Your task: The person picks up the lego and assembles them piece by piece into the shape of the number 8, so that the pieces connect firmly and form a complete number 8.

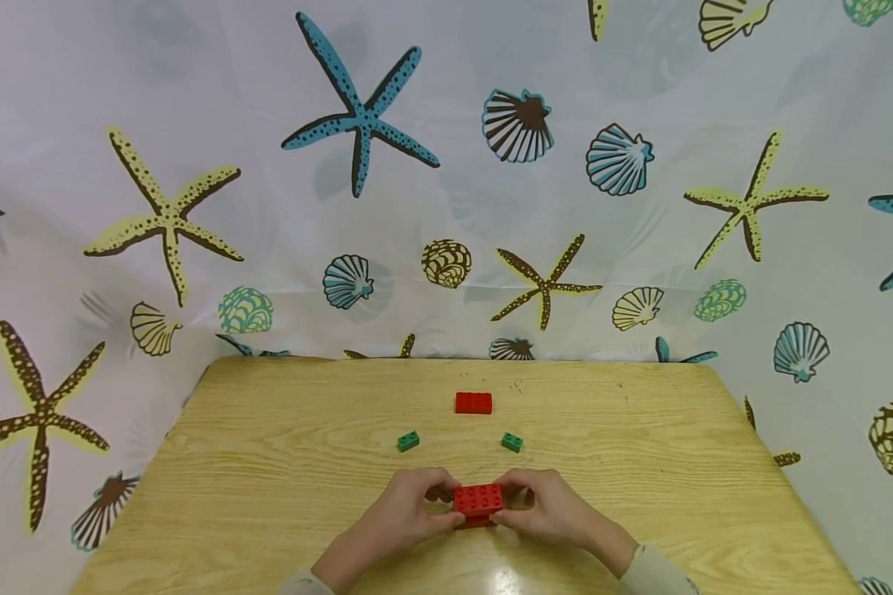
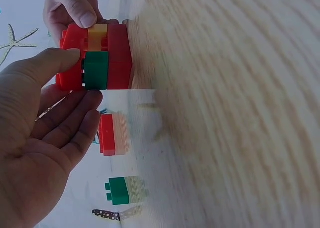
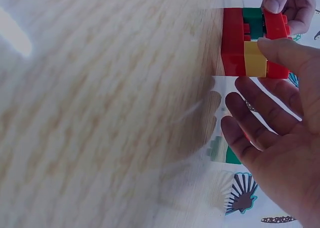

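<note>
A small stack of toy building bricks stands on the table in front of me. Its base is a red brick (image 2: pixel 120 55); a green brick (image 2: pixel 96 70) sits on the left end and a yellow brick (image 3: pixel 255 59) on the right end. Across them lies an upper red brick (image 1: pixel 478 499), with a thin gap showing above the green one. My left hand (image 1: pixel 418 508) pinches the upper red brick's left end between thumb and fingers. Its right end is pinched by my right hand (image 1: pixel 543 508).
Behind the stack, two small green bricks, a left one (image 1: pixel 408 441) and a right one (image 1: pixel 512 442), lie apart. Farther back is a loose red brick (image 1: pixel 473 403). The wooden table (image 1: pixel 268 463) meets a patterned curtain (image 1: pixel 417 215) at its back and sides.
</note>
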Tool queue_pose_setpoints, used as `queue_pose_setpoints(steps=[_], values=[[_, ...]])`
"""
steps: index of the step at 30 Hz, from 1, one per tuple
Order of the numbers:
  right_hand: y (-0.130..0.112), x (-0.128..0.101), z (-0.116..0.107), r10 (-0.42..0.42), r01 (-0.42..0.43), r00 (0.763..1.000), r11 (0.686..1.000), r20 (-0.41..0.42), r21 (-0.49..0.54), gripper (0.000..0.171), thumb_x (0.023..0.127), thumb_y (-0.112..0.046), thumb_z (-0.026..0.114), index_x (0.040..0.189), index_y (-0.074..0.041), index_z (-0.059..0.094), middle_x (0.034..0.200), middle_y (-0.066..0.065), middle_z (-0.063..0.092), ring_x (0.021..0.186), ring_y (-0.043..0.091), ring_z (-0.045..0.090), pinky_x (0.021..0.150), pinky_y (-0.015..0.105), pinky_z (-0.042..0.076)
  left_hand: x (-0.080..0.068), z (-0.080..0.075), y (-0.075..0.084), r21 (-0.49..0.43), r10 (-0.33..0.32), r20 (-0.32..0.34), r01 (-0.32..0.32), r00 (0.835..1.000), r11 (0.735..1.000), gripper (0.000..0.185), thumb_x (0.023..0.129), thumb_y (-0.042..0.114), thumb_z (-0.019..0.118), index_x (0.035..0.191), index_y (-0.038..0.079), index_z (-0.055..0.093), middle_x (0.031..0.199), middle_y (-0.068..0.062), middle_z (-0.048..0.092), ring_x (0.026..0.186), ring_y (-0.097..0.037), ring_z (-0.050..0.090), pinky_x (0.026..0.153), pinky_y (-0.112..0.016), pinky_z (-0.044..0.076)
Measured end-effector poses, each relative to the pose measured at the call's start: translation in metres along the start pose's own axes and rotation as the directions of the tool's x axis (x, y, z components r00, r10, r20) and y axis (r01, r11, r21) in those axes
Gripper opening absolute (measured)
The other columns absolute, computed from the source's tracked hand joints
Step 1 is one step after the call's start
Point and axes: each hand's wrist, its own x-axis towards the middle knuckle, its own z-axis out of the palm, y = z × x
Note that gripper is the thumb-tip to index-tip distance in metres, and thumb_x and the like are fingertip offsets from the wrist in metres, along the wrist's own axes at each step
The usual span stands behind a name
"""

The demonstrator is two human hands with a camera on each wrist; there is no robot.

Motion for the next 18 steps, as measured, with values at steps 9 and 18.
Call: queue_pose_setpoints(steps=[9, 18], values=[[-0.0011, -0.0006, -0.0004, 0.005, -0.005, 1.000, 1.000, 0.007, 0.016, 0.025, 0.094, -0.034, 0.081, 0.115, -0.022, 0.075, 0.100, -0.008, 0.075, 0.093, 0.016, 0.069, 0.077, 0.025, 0.052, 0.0003, 0.0002, -0.0011, 0.005, -0.002, 0.001, 0.002, 1.000, 1.000, 0.022, 0.091, 0.021, 0.086, 0.108, 0.012, 0.075, 0.103, -0.001, 0.078, 0.093, -0.018, 0.074, 0.081, -0.030, 0.062], [-0.0012, -0.0003, 0.0003, 0.001, -0.001, 1.000, 1.000, 0.010, 0.002, 0.030, 0.094, -0.032, 0.081, 0.120, -0.019, 0.075, 0.103, -0.006, 0.075, 0.094, 0.015, 0.068, 0.078, 0.026, 0.053, 0.0004, 0.0001, -0.0013, 0.015, -0.004, 0.003, 0.004, 1.000, 1.000, 0.021, 0.090, 0.021, 0.086, 0.107, 0.013, 0.075, 0.103, 0.000, 0.077, 0.092, -0.017, 0.074, 0.080, -0.029, 0.061]])
